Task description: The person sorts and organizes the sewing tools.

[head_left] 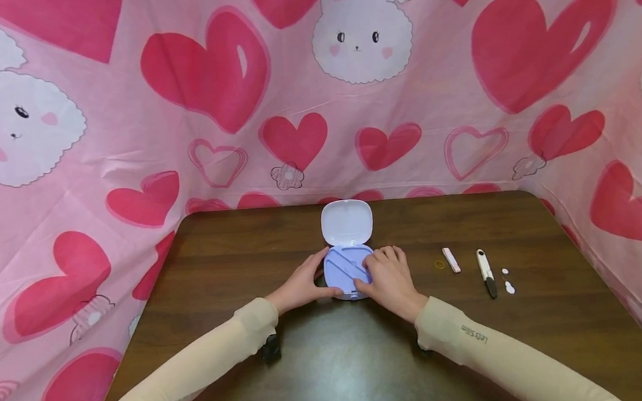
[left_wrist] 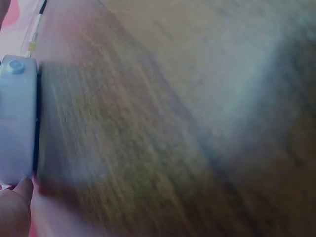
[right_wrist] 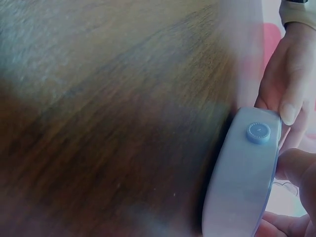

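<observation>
A small plastic case (head_left: 341,274) with a pale blue inside and a diagonal divider lies on the table, its white lid (head_left: 347,222) raised toward the back. My left hand (head_left: 303,285) grips the case's left side, thumb at the front corner and fingers farther back. Over the right part of the blue inside is my right hand (head_left: 390,282), its thumb and curled forefinger at the tray; what lies between them is hidden. In the right wrist view, a round button (right_wrist: 258,132) shows on the case's front wall, with the left hand (right_wrist: 291,69) behind it.
To the right on the brown table (head_left: 347,364) lie a yellow ring-shaped band (head_left: 439,265), a small pink-and-white block (head_left: 451,260), a white-and-black cutter-like tool (head_left: 486,273) and two white bits (head_left: 509,287). A pink heart-patterned cloth (head_left: 298,69) hangs around the table.
</observation>
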The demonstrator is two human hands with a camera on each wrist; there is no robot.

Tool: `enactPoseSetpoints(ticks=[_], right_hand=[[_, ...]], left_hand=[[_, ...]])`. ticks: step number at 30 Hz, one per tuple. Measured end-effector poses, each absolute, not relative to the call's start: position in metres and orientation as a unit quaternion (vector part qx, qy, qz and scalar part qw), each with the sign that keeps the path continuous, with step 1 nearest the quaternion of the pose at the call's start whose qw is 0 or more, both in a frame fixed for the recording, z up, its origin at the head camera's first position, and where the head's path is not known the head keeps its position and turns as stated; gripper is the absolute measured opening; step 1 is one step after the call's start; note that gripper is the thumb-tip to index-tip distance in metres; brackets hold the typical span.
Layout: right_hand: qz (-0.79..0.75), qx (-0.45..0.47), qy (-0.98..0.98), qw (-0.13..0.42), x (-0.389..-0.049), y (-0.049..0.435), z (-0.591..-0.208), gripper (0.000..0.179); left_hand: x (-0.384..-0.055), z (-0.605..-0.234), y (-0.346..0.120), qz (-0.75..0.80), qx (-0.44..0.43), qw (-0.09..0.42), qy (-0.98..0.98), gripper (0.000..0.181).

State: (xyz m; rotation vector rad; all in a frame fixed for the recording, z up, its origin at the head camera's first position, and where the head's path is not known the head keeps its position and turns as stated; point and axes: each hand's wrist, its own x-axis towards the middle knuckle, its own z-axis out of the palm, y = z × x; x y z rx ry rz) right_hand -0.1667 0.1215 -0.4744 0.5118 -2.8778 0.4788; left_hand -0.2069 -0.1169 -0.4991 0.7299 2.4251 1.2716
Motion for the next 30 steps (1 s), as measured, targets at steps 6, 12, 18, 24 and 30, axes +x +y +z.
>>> enactPoseSetpoints(ticks=[6,12,18,24,30], right_hand=[[0.160,0.177,-0.967,0.085,-0.168,0.122,-0.474,0.039],[0.172,0.172,-0.967,0.078,-0.169,0.126,-0.473,0.038],[0.185,0.172,-0.965,0.072,-0.168,0.129,-0.475,0.038],[0.195,0.182,-0.959,0.091,-0.166,0.132,-0.476,0.036],[0.214,0.198,-0.948,0.125,-0.166,0.138,-0.476,0.028]], left_hand=[[-0.207,-0.498,-0.117,0.426,0.264,0.148,0.853,0.106],[-0.207,-0.497,-0.118,0.401,0.270,0.145,0.863,0.105],[-0.206,-0.497,-0.119,0.391,0.270,0.143,0.868,0.104],[-0.205,-0.497,-0.119,0.390,0.265,0.144,0.870,0.104],[-0.206,-0.498,-0.120,0.391,0.268,0.144,0.869,0.104]])
